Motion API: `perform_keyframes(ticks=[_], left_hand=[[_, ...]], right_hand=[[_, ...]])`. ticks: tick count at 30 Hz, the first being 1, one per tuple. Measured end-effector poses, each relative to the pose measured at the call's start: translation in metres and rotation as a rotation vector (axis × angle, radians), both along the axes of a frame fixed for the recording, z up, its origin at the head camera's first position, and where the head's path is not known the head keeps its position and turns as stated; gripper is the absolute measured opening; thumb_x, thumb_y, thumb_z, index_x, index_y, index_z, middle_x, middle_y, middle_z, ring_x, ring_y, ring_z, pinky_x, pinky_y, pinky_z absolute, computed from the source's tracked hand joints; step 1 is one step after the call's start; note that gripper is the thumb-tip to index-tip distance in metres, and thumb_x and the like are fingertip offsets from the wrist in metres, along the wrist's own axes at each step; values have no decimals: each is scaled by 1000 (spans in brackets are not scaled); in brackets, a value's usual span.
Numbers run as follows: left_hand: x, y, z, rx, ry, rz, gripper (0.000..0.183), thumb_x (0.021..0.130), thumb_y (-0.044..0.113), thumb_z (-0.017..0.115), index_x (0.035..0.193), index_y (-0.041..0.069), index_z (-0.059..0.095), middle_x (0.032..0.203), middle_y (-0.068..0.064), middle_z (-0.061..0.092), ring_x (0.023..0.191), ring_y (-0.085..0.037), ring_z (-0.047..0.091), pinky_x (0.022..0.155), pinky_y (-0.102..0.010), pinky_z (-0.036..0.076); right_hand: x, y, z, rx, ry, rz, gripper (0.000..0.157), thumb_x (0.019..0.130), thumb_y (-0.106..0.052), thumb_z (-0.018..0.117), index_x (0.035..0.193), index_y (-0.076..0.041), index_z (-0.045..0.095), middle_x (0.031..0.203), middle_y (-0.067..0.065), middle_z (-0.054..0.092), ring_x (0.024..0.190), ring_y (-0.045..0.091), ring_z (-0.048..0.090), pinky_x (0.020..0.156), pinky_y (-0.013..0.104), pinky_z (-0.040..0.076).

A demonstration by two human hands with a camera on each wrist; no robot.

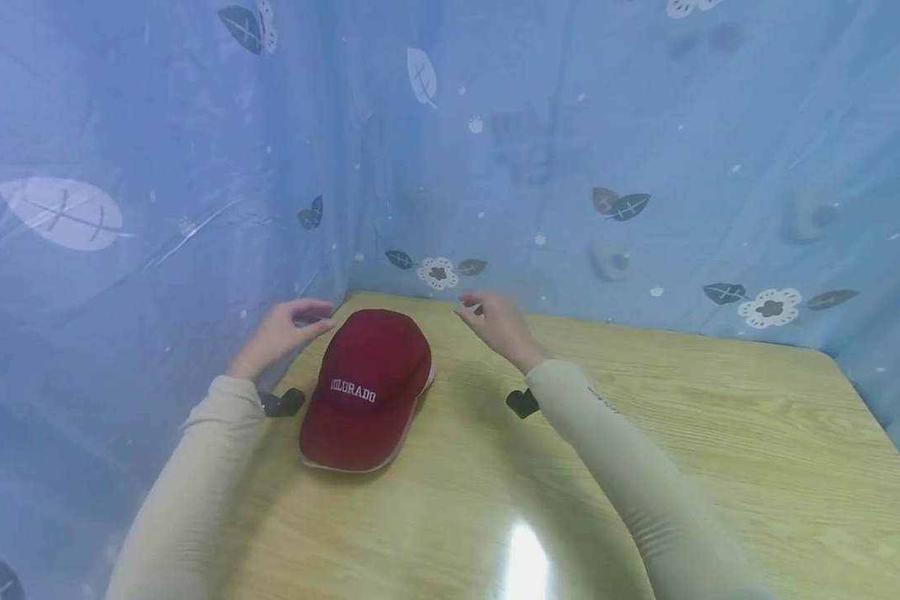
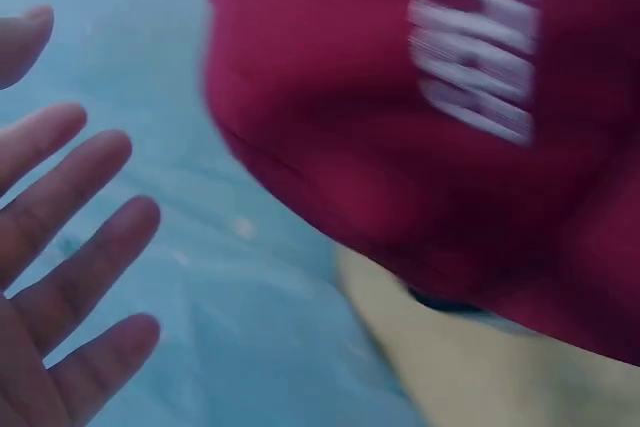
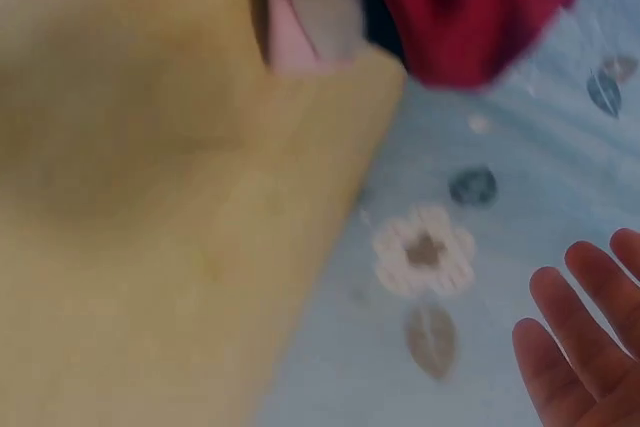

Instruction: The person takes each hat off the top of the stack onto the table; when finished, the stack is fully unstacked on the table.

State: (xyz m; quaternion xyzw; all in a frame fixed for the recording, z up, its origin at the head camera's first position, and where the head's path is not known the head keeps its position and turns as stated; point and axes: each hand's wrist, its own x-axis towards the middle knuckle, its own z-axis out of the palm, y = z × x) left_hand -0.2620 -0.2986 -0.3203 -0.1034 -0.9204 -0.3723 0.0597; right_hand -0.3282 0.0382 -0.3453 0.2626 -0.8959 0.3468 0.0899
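Observation:
A dark red baseball cap (image 1: 378, 350) with white COLORADO lettering sits on the wooden table, its brim toward the wearer of the camera. Just left of the crown is my left hand (image 1: 285, 333), thumb and fingers apart with nothing between them. In the left wrist view the fingers of that left hand (image 2: 70, 237) are spread beside the cap (image 2: 330, 97). My right hand (image 1: 498, 325) hovers to the right of the cap, fingers loosely bent and holding nothing. The right wrist view has the right hand's fingers (image 3: 575, 357) apart from the cap (image 3: 460, 7).
Blue curtain (image 1: 525, 150) with leaf and flower prints hangs behind and to the left, close to the table's (image 1: 720, 417) edges. Dark wrist-camera mounts show below each hand, one at the left wrist (image 1: 281, 403), one at the right (image 1: 522, 403). A light glare lies on the front tabletop.

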Motion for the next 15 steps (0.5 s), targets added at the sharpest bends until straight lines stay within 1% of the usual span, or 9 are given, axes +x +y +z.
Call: perform_keyframes(ticks=[1, 4, 6, 9, 12, 14, 15], left_hand=[[6, -5, -9, 27, -12, 12, 49, 88, 35, 62, 124, 2, 54, 119, -18, 59, 107, -32, 54, 92, -48, 42], [23, -19, -38, 57, -54, 54, 47, 88, 32, 62, 123, 1, 55, 119, -19, 59, 106, -33, 55, 92, -48, 43], [37, -25, -57, 68, -99, 78, 49, 89, 31, 62, 125, -1, 53, 122, -21, 56, 108, -36, 54, 92, -50, 43], [59, -33, -85, 67, -160, 110, 51, 89, 29, 61, 128, -2, 49, 123, -21, 55, 108, -37, 55, 93, -53, 41], [77, -35, -105, 133, -217, 116, 52, 89, 22, 62, 130, -4, 45, 123, -23, 55, 107, -36, 55, 93, -53, 41], [85, -34, -115, 157, -223, 127, 51, 88, 20, 63, 128, -6, 47, 121, -23, 56, 103, -34, 57, 90, -50, 44], [87, -32, -119, 167, -222, 122, 50, 88, 19, 63, 127, -8, 48, 120, -25, 56, 101, -34, 58, 88, -49, 46]], right_hand=[[0, -5, -7, -18, -6, 1, 36, 94, -32, 53, 120, -8, 59, 109, 8, 64, 94, 21, 60, 80, 34, 50], [3, -18, -31, -53, -32, 15, 32, 94, -29, 54, 115, -7, 62, 103, 6, 66, 86, 18, 61, 76, 31, 51], [5, -26, -47, -48, -52, 24, 31, 93, -29, 54, 114, -7, 63, 101, 4, 66, 82, 15, 60, 73, 28, 51], [10, -35, -67, -44, -90, 58, 30, 93, -27, 55, 113, -6, 63, 100, 4, 67, 77, 14, 60, 70, 27, 51], [12, -42, -81, -54, -139, 96, 29, 93, -27, 56, 111, -6, 65, 100, 4, 67, 76, 12, 60, 68, 25, 51], [13, -44, -87, -83, -169, 108, 29, 93, -27, 56, 110, -6, 65, 101, 4, 67, 78, 13, 61, 69, 25, 51], [13, -46, -89, -101, -182, 114, 29, 93, -27, 56, 109, -6, 66, 102, 5, 67, 79, 13, 61, 70, 25, 51]])
